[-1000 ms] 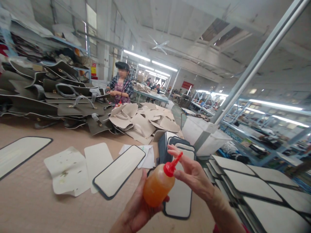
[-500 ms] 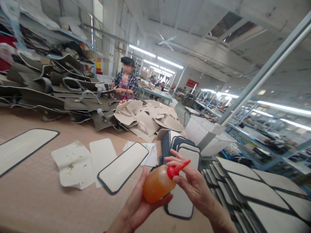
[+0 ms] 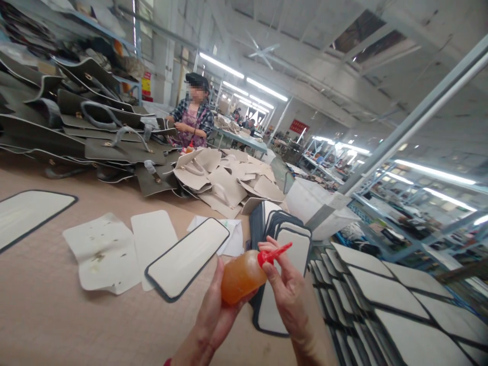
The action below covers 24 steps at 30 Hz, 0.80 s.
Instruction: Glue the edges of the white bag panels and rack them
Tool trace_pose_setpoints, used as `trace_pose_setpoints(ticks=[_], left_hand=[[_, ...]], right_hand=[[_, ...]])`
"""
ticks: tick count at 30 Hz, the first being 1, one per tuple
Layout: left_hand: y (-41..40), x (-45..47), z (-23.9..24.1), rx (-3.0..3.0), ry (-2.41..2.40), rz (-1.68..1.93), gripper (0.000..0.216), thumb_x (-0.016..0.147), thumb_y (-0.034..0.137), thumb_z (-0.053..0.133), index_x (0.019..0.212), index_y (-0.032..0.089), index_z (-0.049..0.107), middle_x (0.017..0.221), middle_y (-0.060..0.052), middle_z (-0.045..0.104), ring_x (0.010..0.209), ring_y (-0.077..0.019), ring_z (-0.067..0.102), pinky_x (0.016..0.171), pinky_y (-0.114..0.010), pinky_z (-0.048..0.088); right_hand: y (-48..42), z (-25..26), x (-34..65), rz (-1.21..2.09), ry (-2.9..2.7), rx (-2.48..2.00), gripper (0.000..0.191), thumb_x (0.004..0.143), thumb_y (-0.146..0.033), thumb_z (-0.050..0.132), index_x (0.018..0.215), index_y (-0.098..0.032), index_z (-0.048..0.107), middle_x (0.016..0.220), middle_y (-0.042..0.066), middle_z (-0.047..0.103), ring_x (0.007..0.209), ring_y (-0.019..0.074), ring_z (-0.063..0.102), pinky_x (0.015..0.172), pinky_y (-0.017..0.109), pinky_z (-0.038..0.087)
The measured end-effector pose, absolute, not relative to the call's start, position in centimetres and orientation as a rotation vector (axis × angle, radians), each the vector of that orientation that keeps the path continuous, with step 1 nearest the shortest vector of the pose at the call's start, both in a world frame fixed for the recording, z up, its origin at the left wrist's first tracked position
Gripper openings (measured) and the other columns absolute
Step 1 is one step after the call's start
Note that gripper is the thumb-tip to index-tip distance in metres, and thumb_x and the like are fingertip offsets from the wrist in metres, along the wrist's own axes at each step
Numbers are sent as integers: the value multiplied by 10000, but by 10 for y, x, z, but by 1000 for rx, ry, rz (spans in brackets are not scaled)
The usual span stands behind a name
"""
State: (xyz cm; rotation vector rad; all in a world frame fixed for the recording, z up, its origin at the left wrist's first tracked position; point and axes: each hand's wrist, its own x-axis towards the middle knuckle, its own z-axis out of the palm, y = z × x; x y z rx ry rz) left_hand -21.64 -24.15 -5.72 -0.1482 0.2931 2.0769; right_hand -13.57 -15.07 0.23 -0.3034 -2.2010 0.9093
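A squeeze bottle (image 3: 242, 278) of amber liquid, with a red pointed nozzle cap (image 3: 272, 253), is tilted in front of me. My left hand (image 3: 217, 310) is wrapped around the bottle's body from below. At the cap, my right hand (image 3: 287, 292) pinches the red base with thumb and fingers; the nozzle points up and right. Left of the hands, a cream panel with a dark edge (image 3: 188, 259) lies on the table. Behind and beneath the right hand is a stack of similar dark-edged panels (image 3: 292, 244).
A stained white sheet (image 3: 101, 254) and a plain cream piece (image 3: 152, 244) lie on the tan table (image 3: 41, 305). Olive bag pieces (image 3: 110, 147) and beige ones (image 3: 224, 180) are heaped behind. Dark-edged boards (image 3: 404, 325) stand in rows at right. A co-worker (image 3: 194, 117) stands across the table.
The bottle and both hands have shifted slightly left and up in view. My right hand still pinches the cap, its wrist now more upright. The whole scene has moved a little left.
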Motion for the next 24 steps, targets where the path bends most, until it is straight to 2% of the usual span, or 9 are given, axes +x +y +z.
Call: trace_pose_setpoints(ticks=[4,7,12,15,17,19,21,24], left_hand=[[-239,-220,-65,-101,205,2025,459,915,489,438,1016,101,661,947,-132,729,862,-246,676,851,-440,509],[-243,-225,-66,52,159,1934,567,876,591,429,1044,103,664,1003,-146,714,904,-273,659,856,-477,494],[-248,-238,-63,508,265,1910,526,750,514,679,1092,117,647,1098,-133,669,975,-247,622,849,-329,475],[-249,-248,-54,818,402,1864,842,669,626,687,1350,191,448,1105,-113,652,955,-249,620,830,-332,468],[-251,-253,-44,1059,544,1800,998,605,658,709,1423,230,332,1085,-97,652,904,-246,626,827,-352,466],[-254,-253,-30,1275,724,1736,999,546,620,768,1384,211,411,1094,-94,642,911,-256,614,866,-373,453],[-259,-249,-19,1373,922,1723,880,513,541,824,1270,190,543,1105,-80,635,958,-271,593,909,-382,437],[-265,-240,-11,1351,1147,1748,760,533,411,848,1211,202,578,1147,-59,625,1038,-275,568,927,-369,441]], right_hand=[[-143,0,-143,1018,-2191,-312,273,881,-395,543,1069,-217,631,1180,86,627,1278,249,429,1073,409,313],[-132,22,-141,1165,-2243,-233,235,864,-398,585,1011,-232,662,1136,64,653,1280,241,431,1069,388,322],[-127,73,-128,1169,-2334,64,234,899,-405,541,1031,-258,667,1116,30,664,1241,208,476,1062,344,338],[-134,87,-122,1121,-2479,166,221,910,-377,531,1047,-259,659,1127,29,659,1245,199,471,1064,335,332],[-139,87,-120,1103,-2560,190,226,917,-374,518,1062,-260,650,1150,33,650,1265,203,448,1069,351,321],[-141,83,-119,1071,-2601,196,229,921,-378,511,1052,-250,649,1147,41,651,1279,215,432,1091,380,279],[-142,78,-118,1042,-2608,188,222,921,-374,513,1041,-245,648,1136,43,654,1281,218,429,1107,396,244],[-144,69,-116,1014,-2598,174,241,918,-384,514,1067,-250,646,1145,46,649,1280,213,426,1082,379,292]])
